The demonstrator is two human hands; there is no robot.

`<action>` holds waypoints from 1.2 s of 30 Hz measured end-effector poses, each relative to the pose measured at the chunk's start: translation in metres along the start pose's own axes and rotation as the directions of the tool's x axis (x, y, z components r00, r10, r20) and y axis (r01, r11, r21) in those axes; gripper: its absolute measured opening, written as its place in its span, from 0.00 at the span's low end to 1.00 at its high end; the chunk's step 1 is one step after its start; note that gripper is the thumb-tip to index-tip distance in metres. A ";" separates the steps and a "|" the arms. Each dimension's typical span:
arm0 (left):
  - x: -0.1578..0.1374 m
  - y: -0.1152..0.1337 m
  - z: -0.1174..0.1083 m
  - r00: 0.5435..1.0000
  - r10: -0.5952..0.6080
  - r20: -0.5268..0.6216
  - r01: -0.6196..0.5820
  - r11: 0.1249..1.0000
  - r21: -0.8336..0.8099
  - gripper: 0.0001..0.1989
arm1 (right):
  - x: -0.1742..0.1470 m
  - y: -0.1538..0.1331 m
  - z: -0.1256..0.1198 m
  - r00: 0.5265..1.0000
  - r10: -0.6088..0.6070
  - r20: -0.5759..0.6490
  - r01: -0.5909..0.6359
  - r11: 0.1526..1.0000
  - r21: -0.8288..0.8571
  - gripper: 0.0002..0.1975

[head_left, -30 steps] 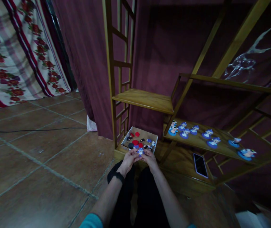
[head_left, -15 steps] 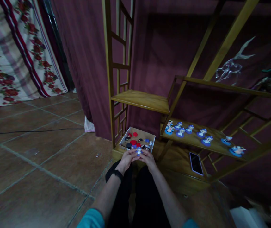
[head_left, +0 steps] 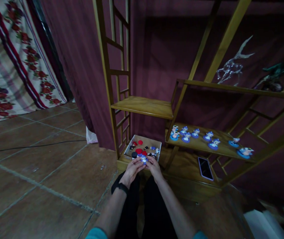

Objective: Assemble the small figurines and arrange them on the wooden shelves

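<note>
Between my two hands is a small purple and white figurine (head_left: 143, 159), held just in front of a shallow cardboard box. The fingers of my left hand (head_left: 133, 170) grip its left side, and those of my right hand (head_left: 154, 166) grip its right side. Inside the box (head_left: 147, 138) lie red discs (head_left: 139, 151), a dark disc and several small figures, some of them partly hidden by my hands. To the right, several purple-based figurines (head_left: 196, 133) and a few blue-based figurines (head_left: 245, 152) stand upright on a low shelf (head_left: 201, 143).
A phone (head_left: 205, 168) lies on the bottom board at right. Above are a bare wooden shelf (head_left: 144, 106) and a clear deer ornament (head_left: 233, 68). The wooden frame post (head_left: 104, 79) rises at left, beside a maroon curtain (head_left: 82, 73). A black cable (head_left: 37, 145) crosses the tiled floor.
The view has shifted slightly, moving the shelf unit a little left in the picture. Both hands still hold the figurine, which now looks more tilted.
</note>
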State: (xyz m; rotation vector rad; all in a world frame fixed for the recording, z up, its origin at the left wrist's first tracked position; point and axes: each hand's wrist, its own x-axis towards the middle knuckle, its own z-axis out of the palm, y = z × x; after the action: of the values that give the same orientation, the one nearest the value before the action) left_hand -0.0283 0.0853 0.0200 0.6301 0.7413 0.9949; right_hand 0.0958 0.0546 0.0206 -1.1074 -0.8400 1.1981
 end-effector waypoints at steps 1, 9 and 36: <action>0.000 -0.001 0.001 1.000 0.015 -0.005 -0.015 1.000 0.004 0.15 | 0.000 -0.001 0.001 1.000 0.002 -0.002 -0.002 1.000 0.002 0.19; 0.002 0.000 0.003 0.999 0.027 0.027 -0.028 0.999 0.037 0.18 | 0.008 0.006 -0.002 0.999 0.013 -0.031 -0.011 0.999 0.046 0.20; 0.001 -0.001 0.003 0.995 0.052 0.085 -0.056 0.997 0.049 0.20 | 0.000 -0.002 -0.005 0.997 0.073 0.034 -0.076 0.990 0.116 0.19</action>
State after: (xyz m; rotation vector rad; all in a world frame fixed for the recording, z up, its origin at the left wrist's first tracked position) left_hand -0.0253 0.0852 0.0212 0.7352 0.6801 0.9953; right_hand 0.1009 0.0539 0.0217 -1.0345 -0.7466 1.3126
